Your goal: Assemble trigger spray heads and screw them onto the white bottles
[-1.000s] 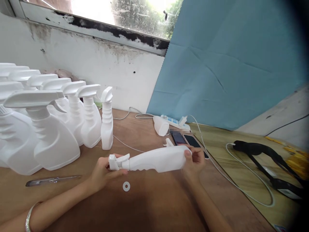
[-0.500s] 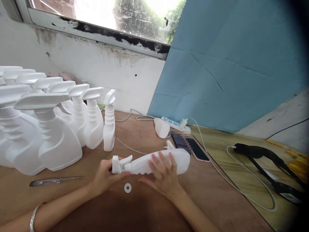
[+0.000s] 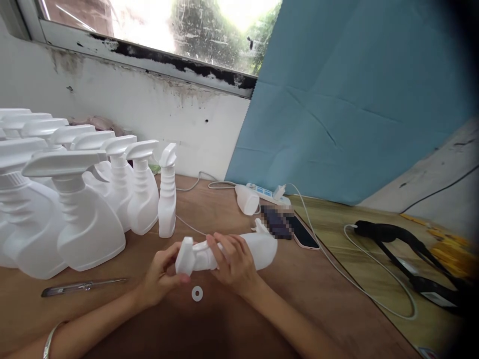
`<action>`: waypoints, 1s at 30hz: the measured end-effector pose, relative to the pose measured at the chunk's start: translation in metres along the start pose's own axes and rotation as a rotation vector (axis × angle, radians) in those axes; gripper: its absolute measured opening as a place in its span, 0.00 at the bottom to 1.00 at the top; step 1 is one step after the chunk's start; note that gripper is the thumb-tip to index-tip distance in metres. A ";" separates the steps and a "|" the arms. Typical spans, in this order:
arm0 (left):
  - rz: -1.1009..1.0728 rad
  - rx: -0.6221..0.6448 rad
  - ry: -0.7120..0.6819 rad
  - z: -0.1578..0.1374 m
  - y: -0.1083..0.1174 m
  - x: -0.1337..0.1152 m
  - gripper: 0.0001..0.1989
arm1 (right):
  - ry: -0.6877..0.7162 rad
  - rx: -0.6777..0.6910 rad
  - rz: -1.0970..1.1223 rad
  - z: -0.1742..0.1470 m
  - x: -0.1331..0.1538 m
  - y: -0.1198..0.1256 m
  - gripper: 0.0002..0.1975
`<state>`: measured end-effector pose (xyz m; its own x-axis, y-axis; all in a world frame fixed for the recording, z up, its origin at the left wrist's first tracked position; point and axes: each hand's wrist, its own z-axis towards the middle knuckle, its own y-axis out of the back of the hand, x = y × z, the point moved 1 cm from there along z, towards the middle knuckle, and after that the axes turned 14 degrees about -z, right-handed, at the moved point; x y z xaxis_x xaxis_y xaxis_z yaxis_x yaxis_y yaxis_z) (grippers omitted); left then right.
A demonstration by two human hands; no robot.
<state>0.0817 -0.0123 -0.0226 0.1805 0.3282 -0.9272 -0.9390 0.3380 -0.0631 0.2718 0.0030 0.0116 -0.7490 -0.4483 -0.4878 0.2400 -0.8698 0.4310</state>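
A white spray bottle [image 3: 262,249] lies on its side between my hands, above the brown tabletop. My left hand [image 3: 162,274] grips its trigger head at the left end, thumb below and fingers behind. Around the bottle's neck and upper body, the fingers of my right hand [image 3: 234,262] are wrapped. Just below the spray head, a small white ring washer [image 3: 197,293] lies flat on the table. Behind the bottle's base a white trigger piece [image 3: 260,225] shows in part.
Several white spray bottles [image 3: 90,219] stand upright at the left. A screwdriver [image 3: 82,287] lies in front of them. Further back are a white bottle lying down [image 3: 247,199], a power strip [image 3: 269,193] and phones [image 3: 302,232]. A black strap-like device [image 3: 396,239] with a white cable lies right.
My right hand has slid left along the bottle, from its lower body to near the neck, and its fingers have closed. The bottle has turned about its length, its trigger facing differently.
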 end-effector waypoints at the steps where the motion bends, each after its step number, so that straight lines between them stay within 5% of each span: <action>1: -0.063 0.014 -0.015 0.000 0.000 -0.001 0.32 | -0.051 -0.014 0.036 0.003 -0.003 -0.001 0.24; 3: -0.117 0.041 0.002 0.002 0.000 -0.001 0.34 | -0.188 -0.035 0.125 0.011 -0.011 -0.001 0.26; 7: 0.084 0.102 0.181 0.005 -0.003 -0.002 0.22 | -0.450 -0.076 0.300 0.031 -0.027 0.000 0.23; 13: 0.380 0.530 0.113 0.007 -0.011 -0.003 0.13 | -0.803 -0.070 0.645 0.053 -0.031 -0.013 0.24; 17: 0.399 0.602 0.050 0.006 -0.010 0.000 0.17 | -0.822 0.002 0.826 0.064 -0.025 -0.033 0.17; 22: 0.414 0.600 0.037 0.007 -0.009 0.003 0.18 | -0.827 0.018 0.941 0.077 -0.018 -0.059 0.24; 30: 0.410 0.610 0.072 0.007 -0.008 0.003 0.13 | -0.726 -0.048 0.901 0.097 -0.006 -0.101 0.21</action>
<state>0.0918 -0.0078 -0.0226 -0.1893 0.4823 -0.8553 -0.5939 0.6375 0.4909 0.1924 0.1138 0.0450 -0.4694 -0.6995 0.5388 0.8786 -0.3092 0.3639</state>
